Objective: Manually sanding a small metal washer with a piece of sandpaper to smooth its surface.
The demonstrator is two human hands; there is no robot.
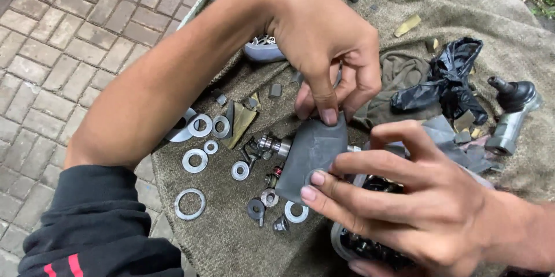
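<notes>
While we've got this grey rubber sheet (312, 153) pinched from 2 sides, it's stretched between the hands right over the burlap cloth (243, 248). Our left hand (329, 40) comes in from above, thumb and forefinger closed narrow on the sheet's top edge. Our right hand (422, 196) grips the lower corner from the other side, 2 fingertips flat on the face of it, the thumb hidden behind, so it's holding the sheet too.

Just beyond the sheet, on the side away from the right hand, there's a small metal shaft fitting (273, 144) poking out, and past it a scatter of steel washers (199, 158) well apart from either hand. Under the right palm sits a container of dark metal parts (370, 242); we can't tell exactly what they are. Further out past the right hand lies a ball joint (511, 112) and a crumpled black plastic bag (448, 80).

Our take on handling: keep both pinches close to the edges and the pull even, since thin rubber like this probably slips or buckles if 1 side goes slack.
</notes>
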